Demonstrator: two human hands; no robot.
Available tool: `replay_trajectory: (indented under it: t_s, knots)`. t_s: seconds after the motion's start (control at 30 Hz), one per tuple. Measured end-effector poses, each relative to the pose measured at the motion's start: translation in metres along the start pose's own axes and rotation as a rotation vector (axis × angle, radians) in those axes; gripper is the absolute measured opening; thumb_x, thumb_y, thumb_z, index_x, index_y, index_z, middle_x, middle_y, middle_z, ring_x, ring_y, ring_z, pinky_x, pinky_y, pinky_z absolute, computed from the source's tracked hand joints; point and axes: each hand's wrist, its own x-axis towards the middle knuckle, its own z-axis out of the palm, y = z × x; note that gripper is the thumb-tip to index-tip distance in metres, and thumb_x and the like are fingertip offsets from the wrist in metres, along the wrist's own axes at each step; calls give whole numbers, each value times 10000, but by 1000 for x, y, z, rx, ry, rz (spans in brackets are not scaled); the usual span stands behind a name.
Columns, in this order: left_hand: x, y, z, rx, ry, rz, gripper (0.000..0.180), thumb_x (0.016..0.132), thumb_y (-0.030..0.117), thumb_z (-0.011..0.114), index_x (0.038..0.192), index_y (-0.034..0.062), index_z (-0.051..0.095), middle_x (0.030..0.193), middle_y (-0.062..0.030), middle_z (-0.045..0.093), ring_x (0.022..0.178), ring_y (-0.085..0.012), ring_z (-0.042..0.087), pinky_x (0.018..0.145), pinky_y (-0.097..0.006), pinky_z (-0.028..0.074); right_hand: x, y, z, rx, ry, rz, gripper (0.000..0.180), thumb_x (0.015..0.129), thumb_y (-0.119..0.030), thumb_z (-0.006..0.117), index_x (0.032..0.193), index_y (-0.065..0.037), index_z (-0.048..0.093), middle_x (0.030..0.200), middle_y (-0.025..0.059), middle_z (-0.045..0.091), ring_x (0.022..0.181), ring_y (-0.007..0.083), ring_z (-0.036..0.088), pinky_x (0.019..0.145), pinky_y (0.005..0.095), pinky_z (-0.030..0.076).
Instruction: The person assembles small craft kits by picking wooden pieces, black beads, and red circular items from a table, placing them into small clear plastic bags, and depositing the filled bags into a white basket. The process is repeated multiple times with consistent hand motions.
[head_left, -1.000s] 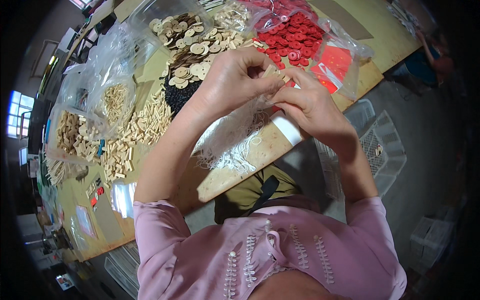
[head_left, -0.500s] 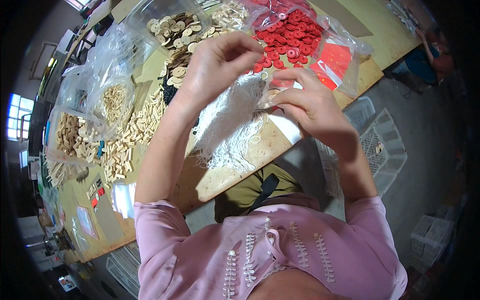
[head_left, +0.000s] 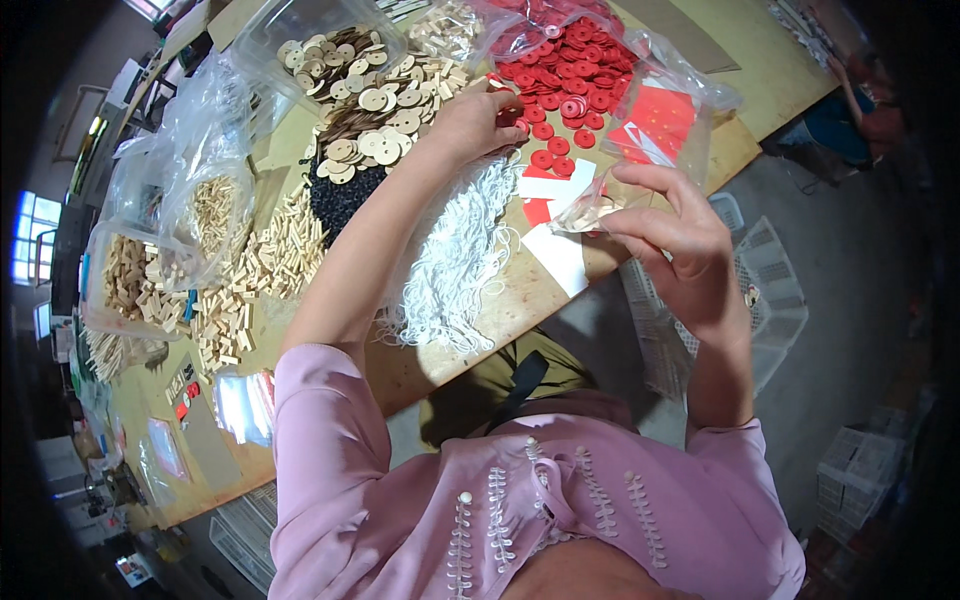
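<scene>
My right hand (head_left: 682, 238) pinches a small clear plastic bag (head_left: 590, 213) with a few pale wooden pieces inside, held above the table's near right edge. At the left edge of the pile of red discs (head_left: 575, 62), my left hand (head_left: 470, 125) has its fingers curled in, with a red disc (head_left: 522, 126) at the fingertips. Below that forearm lies a heap of white looped strings (head_left: 455, 265). Round wooden discs (head_left: 385, 120) with holes spread out to the left of this hand. White and red cards (head_left: 556, 258) rest under the bag.
Black pieces (head_left: 345, 205), wooden pegs (head_left: 290, 240) and small wooden blocks (head_left: 225, 330) lie in heaps on the left. A clear bin (head_left: 262, 45) stands at the back. Plastic crates (head_left: 775, 300) sit on the floor to the right. A person (head_left: 868, 105) is at the far right.
My left hand has gone from above the white strings down to the edge of the red discs. My right hand has moved right and nearer with the bag, uncovering the cards.
</scene>
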Motion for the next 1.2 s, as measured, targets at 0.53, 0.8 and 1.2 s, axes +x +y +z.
replay_trajectory:
  t_s: [0.53, 0.8, 1.2]
  knots:
    - [-7, -26, -31, -816, 3, -259, 176, 938, 162, 788, 1055, 34, 756, 876, 6, 712, 744, -60, 596, 661, -229, 481, 11, 5, 6, -22, 20, -46, 170, 839, 14, 751, 1002, -32, 767, 1210, 153, 686, 1094, 312, 694, 924, 380, 556]
    - [-85, 115, -119, -984, -10, 59, 131, 912, 132, 796, 964, 15, 765, 888, 3, 715, 774, -54, 630, 681, -240, 498, 24, -12, 22, 108, -11, -112, 137, 815, -17, 756, 945, -29, 716, 1100, 168, 648, 1023, 354, 656, 871, 426, 546]
    - [-126, 125, -129, -584, 161, -10, 299, 855, 241, 864, 835, 29, 653, 654, 21, 583, 611, -49, 487, 559, -253, 438, 21, -42, 33, 139, -117, -141, 168, 860, -32, 768, 1025, -62, 757, 1161, 126, 639, 1070, 300, 646, 901, 382, 533]
